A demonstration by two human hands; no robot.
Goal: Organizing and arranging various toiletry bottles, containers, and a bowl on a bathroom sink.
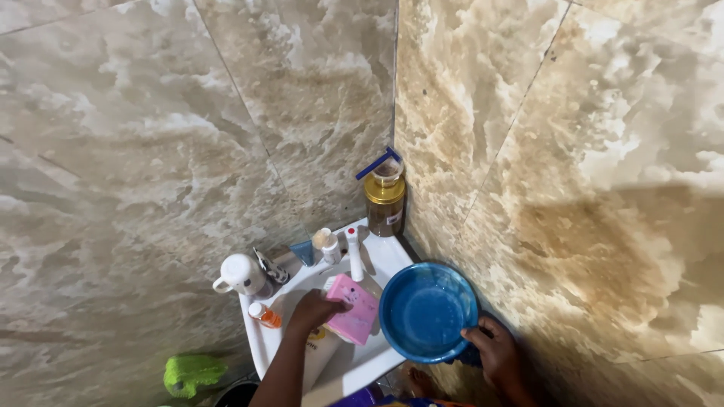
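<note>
The left hand (315, 307) lies on a pink packet (353, 307), fingers bent over its near edge in what looks like a grasp, though the view is too small to be sure. The packet lies on a white corner shelf (388, 252). The right hand (494, 350) grips the rim of a blue bowl (427, 311), held just right of the packet. Left of the left hand stand a small orange bottle (265, 314) and a white jug (240, 274). Beyond it are a white tube (354, 255) and a gold-capped jar (385, 202) holding a blue razor (377, 163).
</note>
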